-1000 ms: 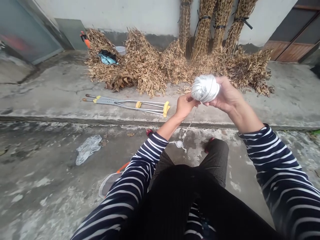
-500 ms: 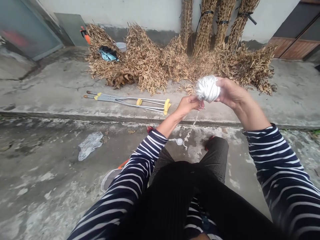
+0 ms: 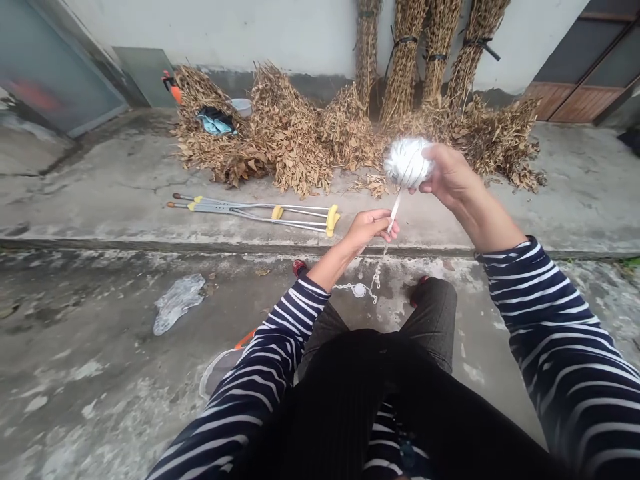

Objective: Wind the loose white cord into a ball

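Note:
A white ball of wound cord (image 3: 407,162) is held up in my right hand (image 3: 453,177), whose fingers and thumb grip its right side. From its underside a white strand (image 3: 395,208) runs taut down to my left hand (image 3: 373,230), which pinches it between thumb and fingers. Below that hand the strand hangs on, curled and twisted, to the ground between my feet. There a small round white piece (image 3: 359,290) lies on the concrete with the loose cord (image 3: 376,275).
A pair of crutches (image 3: 280,215) lies on the raised concrete step. Dried plant stalks (image 3: 285,127) are heaped behind, with tied bundles (image 3: 405,57) against the wall. A crumpled clear plastic bag (image 3: 180,303) lies at left. Near my left sleeve is a partly hidden round pale object (image 3: 217,367).
My left hand has moved down and away from the ball, and a straight length of strand now spans between them. The ball has shifted slightly up and left with my right hand.

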A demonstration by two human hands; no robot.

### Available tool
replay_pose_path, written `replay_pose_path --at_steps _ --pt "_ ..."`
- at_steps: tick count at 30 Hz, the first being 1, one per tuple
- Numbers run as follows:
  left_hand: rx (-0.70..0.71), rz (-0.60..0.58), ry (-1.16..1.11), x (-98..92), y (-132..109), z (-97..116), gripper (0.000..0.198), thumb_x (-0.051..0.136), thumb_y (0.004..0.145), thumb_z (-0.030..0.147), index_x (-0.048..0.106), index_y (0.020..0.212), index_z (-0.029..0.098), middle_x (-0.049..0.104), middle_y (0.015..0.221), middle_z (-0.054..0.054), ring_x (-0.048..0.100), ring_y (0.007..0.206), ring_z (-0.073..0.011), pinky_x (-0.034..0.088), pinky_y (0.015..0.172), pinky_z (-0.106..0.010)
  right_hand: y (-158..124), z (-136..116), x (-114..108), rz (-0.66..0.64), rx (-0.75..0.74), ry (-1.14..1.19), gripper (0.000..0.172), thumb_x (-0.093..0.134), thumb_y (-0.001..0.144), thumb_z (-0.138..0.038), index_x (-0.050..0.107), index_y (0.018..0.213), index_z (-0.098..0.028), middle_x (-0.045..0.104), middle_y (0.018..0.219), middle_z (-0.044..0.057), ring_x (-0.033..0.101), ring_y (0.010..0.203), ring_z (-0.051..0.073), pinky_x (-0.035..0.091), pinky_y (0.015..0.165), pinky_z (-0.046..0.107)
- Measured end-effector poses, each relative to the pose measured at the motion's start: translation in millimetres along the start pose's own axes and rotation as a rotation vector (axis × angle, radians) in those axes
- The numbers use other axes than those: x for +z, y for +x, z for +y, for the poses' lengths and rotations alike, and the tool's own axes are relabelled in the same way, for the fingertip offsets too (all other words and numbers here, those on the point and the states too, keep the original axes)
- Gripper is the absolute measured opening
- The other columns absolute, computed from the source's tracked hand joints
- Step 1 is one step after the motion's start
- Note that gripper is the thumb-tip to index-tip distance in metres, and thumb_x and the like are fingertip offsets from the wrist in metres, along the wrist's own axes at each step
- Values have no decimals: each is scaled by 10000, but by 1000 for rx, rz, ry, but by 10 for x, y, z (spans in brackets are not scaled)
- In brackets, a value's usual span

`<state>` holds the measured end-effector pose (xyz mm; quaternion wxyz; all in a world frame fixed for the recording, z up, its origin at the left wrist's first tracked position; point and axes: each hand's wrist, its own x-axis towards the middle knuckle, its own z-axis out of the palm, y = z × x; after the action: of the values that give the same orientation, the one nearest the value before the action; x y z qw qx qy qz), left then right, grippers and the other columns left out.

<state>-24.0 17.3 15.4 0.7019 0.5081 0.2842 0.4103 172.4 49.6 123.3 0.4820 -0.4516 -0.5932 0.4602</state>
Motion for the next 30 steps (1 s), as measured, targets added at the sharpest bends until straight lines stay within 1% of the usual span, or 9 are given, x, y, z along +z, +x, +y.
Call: replay_pose_path --at_steps 4,8,11,14,17,19,21,24,30 --pt "-21 -40 -41 -43 -87 -29 331 860 802 346 711 959 96 721 716 -20 652 565 -103 488 530 -220 -71 41 27 -13 -26 -14 437 786 787 -587 644 1045 -265 673 863 56 648 658 217 528 544 388" --pt "-19 -53 -36 -95 -126 -30 445 922 735 435 713 943 102 710 693 -12 622 538 -89 448 492 -203 -159 54 94 9 -50 -30 459 802 769 -551 625 1100 -287 665 898 44 632 664 219 560 606 430" --pt "-25 -32 -1 -140 -153 -37 460 909 750 501 705 879 110 725 724 -32 645 557 -90 427 485 -195 -187 74 107 28 -73 -53 485 784 756 -553 608 1127 -294 680 963 53 661 751 251 582 654 453" --pt "-71 -92 28 -184 -206 -32 472 896 767 528 709 878 109 751 769 -64 697 611 -116 442 502 -200 -168 145 77 41 -148 -164 538 807 743 -564 595 1161 -300 694 1137 81 689 933 297 606 748 478" --pt "-98 -154 45 -206 -271 21 469 884 786 528 715 898 106 765 781 -82 714 621 -130 443 500 -203 -111 304 32 74 -276 -325 629 859 691 -592 599 1179 -292 650 1313 116 642 1158 359 602 901 540" --pt "-112 -167 60 -210 -303 82 439 874 804 502 715 896 103 769 776 -87 713 609 -131 436 492 -201 -78 442 14 98 -351 -430 650 868 674 -603 613 1177 -279 627 1354 138 599 1245 393 571 994 600" --pt "-139 -181 76 -220 -320 149 395 865 820 458 710 872 99 771 769 -97 716 603 -135 428 485 -200 -74 571 9 103 -404 -550 644 868 677 -600 635 1185 -280 630 1355 148 566 1294 419 514 1078 664" --pt "-155 -188 78 -271 -316 242 334 846 843 399 709 856 95 775 769 -108 725 604 -143 418 474 -201 -132 709 22 61 -452 -685 634 863 696 -599 662 1223 -310 634 1367 141 524 1357 440 412 1178 723" --pt "-157 -75 30 -363 -239 303 230 799 885 295 697 826 97 754 716 -80 694 572 -113 387 465 -191 -350 860 144 -57 -413 -650 629 852 705 -591 679 1229 -289 627 1396 129 527 1394 434 386 1220 657"
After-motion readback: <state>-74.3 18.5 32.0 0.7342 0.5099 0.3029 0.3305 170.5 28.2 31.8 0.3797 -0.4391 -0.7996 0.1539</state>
